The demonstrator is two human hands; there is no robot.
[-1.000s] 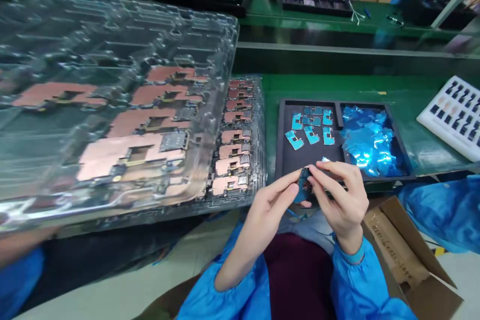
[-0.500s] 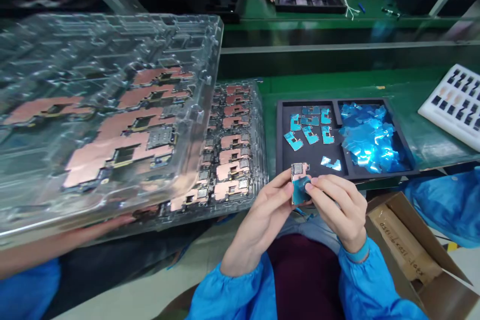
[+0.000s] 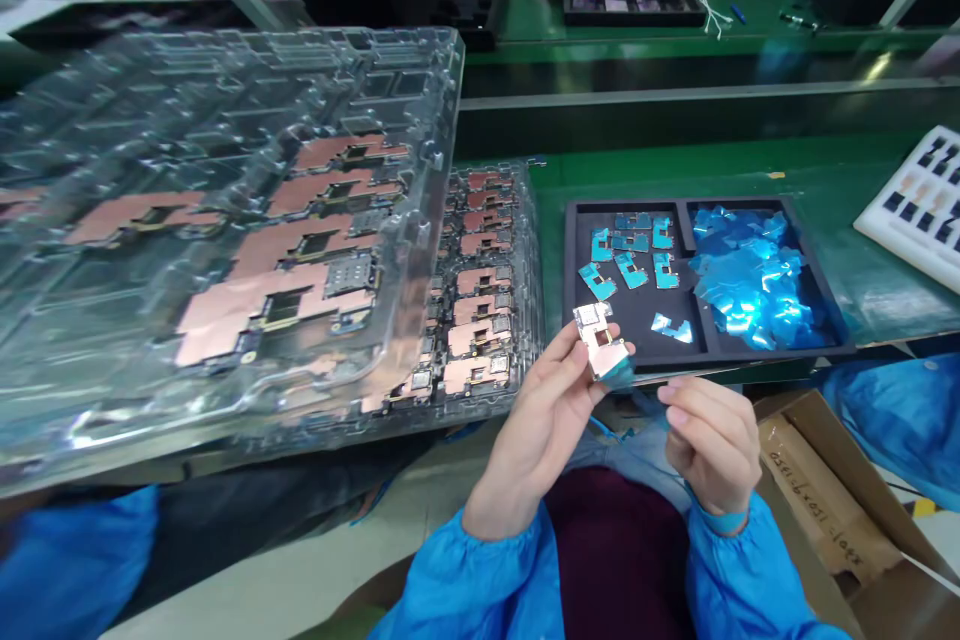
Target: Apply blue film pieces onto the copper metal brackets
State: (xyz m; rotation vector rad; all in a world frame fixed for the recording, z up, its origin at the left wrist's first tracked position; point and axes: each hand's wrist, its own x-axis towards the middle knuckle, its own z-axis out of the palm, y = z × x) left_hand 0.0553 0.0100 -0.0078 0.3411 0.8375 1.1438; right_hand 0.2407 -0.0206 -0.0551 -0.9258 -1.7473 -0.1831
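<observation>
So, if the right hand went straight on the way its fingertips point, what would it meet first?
Probably the blue film at the lower end of the board in the left hand, though depth between is unclear.

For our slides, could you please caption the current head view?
Left hand holds a copper-coloured board near a dark tray of blue pieces and film, right hand close by.

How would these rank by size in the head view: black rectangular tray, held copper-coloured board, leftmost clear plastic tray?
1. Clear plastic tray; nearness may exaggerate it.
2. Black rectangular tray.
3. Copper-coloured board.
</observation>
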